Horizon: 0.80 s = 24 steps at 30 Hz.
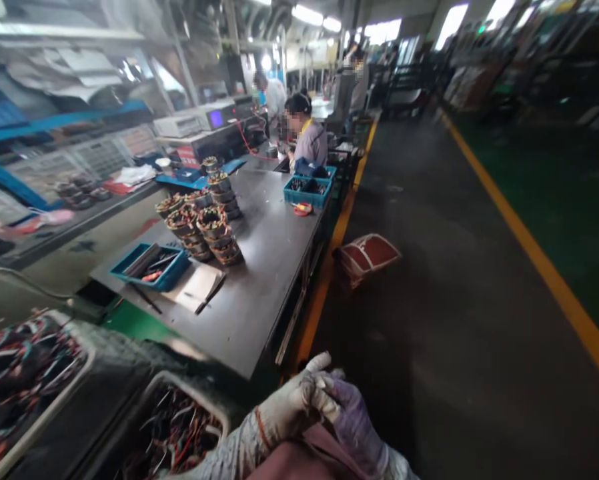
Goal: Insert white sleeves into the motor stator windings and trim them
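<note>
My left hand (292, 403), in a soiled white glove with a patterned sleeve, is in front of my body at the bottom of the head view. Its thumb points up, and its fingers close against the glove of my right hand (354, 413). That right glove looks purplish. Its fingers are curled in against the left hand and partly hidden by it, so whether anything is between them cannot be made out. Just left of my hands stands a light-rimmed bin (224, 417) of dark parts with red and white wires.
A metal table (259, 280) carries stacked wire-wound stator cores (217, 233), a blue tray of tools (172, 280), a notebook (199, 287) and another blue bin (307, 198). A seated person (312, 140) works beyond. A reddish-brown bundle (369, 257) lies on the floor beside the yellow line.
</note>
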Motion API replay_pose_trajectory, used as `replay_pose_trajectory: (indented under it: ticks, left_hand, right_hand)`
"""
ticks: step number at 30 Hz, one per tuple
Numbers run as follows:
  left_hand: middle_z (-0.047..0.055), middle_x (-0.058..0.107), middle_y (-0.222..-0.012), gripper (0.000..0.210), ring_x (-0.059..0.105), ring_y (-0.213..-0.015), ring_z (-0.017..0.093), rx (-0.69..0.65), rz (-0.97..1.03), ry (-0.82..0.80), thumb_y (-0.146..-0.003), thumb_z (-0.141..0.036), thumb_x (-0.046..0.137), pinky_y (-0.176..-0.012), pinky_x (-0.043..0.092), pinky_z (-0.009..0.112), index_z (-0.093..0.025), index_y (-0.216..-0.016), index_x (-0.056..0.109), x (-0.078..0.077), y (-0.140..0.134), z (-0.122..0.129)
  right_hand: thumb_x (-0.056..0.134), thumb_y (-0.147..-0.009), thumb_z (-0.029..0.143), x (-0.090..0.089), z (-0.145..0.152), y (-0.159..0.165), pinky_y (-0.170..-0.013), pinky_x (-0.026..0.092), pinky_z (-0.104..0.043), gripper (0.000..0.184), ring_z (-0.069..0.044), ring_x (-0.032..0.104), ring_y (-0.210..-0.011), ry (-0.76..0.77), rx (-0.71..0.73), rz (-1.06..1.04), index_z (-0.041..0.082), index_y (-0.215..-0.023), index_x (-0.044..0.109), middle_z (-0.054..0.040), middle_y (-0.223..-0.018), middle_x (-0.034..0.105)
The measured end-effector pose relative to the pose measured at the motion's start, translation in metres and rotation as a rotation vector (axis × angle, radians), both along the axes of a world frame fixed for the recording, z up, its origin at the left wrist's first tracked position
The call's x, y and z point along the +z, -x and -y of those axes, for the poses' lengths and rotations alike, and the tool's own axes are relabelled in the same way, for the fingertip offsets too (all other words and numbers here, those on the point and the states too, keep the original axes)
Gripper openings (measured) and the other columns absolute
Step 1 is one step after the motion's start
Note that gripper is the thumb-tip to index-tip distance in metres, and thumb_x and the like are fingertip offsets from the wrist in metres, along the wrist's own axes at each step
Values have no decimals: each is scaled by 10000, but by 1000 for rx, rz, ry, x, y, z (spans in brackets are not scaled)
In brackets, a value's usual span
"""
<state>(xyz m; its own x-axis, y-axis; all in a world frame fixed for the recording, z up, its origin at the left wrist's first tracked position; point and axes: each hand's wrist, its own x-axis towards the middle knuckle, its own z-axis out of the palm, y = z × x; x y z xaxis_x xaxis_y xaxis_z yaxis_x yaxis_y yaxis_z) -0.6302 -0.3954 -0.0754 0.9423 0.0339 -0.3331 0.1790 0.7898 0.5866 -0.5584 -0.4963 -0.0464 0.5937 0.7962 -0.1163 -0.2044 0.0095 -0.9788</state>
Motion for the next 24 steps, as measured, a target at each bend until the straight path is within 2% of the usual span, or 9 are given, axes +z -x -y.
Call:
replay_pose_trajectory:
  ticks: [2,5,8,11,13,16,20,22,24]
  left_hand:
    - [160,581,-1253,933,600,-1114,268,25,21,58,-622,-471,831,-967,433,388,-224,-1413,403,-1,-53,-23]
    - [158,516,-1336,1062,624,-1030,236,37,50,19,-517,-499,879,-826,488,310,-246,-1420,380,14,-125,-65]
    - [149,508,-1342,1158,627,-975,219,-114,25,-43,-459,-444,909,-704,496,267,-266,-1445,328,25,-183,-103]
    - [135,585,-1230,1172,638,-917,224,-297,-20,-57,-493,-446,893,-738,503,321,-256,-1471,276,20,-232,-130]
    - [119,596,-1206,1156,631,-961,236,-307,-50,-65,-505,-475,885,-841,491,371,-241,-1467,289,11,-266,-143]
    - [113,527,-1322,1056,555,-1146,266,-134,-120,-128,-534,-439,885,-974,440,389,-255,-1432,359,0,-322,-163]
    - [112,514,-1352,832,513,-1211,283,375,-272,-176,-618,-614,772,-964,456,414,-284,-1327,488,-5,-401,-213]
    - [93,565,-1294,709,545,-1176,260,654,-397,-327,-675,-677,684,-939,475,404,-289,-1252,547,-7,-433,-250]
    - [78,623,-1202,591,596,-1094,225,787,-562,-636,-724,-560,706,-899,493,368,-274,-1221,563,-15,-456,-290]
  right_hand:
    - [680,-718,590,-10,-23,-45,-630,525,-300,394,-186,598,-645,77,-127,21,199,-682,706,-57,-679,659]
    - [651,-740,588,-9,-55,-108,-677,556,-335,379,-220,640,-708,100,-215,91,214,-744,715,-87,-762,694]
    - [645,-763,550,-4,-79,-166,-741,565,-339,336,-226,655,-803,95,-191,107,236,-864,713,-92,-861,703]
    - [655,-748,565,-8,-98,-222,-639,552,-308,338,-197,623,-683,116,-126,57,227,-745,676,-67,-728,662]
    - [653,-738,590,-15,-112,-260,-563,523,-288,379,-176,586,-606,132,-109,15,218,-669,629,-46,-650,620]
    - [525,-849,564,-30,-141,-317,-560,515,-279,382,-177,604,-646,201,-50,20,217,-724,622,-54,-703,633]
    - [287,-979,431,-59,-193,-398,-615,539,-274,431,-158,635,-704,455,212,234,212,-898,650,-64,-798,665]
    - [346,-980,401,-84,-218,-442,-647,548,-277,361,-138,631,-719,565,279,240,192,-987,640,-54,-857,668]
    - [470,-951,386,-118,-239,-486,-737,555,-310,290,-140,631,-828,666,318,235,170,-1085,609,-59,-999,651]
